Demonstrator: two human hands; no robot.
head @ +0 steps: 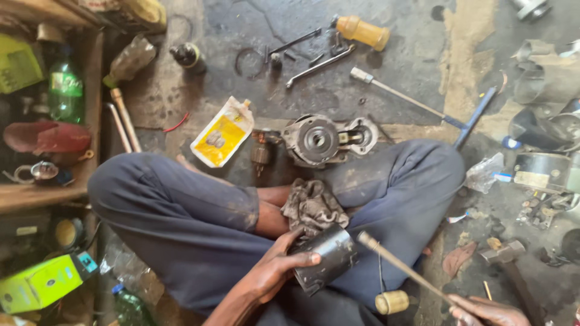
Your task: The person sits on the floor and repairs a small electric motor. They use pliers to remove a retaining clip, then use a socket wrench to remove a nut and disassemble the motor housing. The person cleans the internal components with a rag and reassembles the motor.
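Note:
I sit cross-legged on the floor in dark blue trousers. My left hand [279, 268] grips a black metal cylinder housing [325, 256] over my lap. My right hand [486, 311], at the bottom right edge, holds a thin stick-like rod [402, 267] whose tip points at the cylinder's open end. A dirty grey rag [312, 207] lies on my legs just above the cylinder. On the floor past my knees rests a round starter motor end piece [326, 140], with a small armature [261, 153] to its left.
A yellow and white pouch [221, 133], a wrench [319, 66], a T-handle socket tool [423, 105], a yellow bottle [362, 31] and a rubber ring lie on the concrete ahead. Metal parts crowd the right side. A wooden shelf with bottles [65, 89] and boxes stands left.

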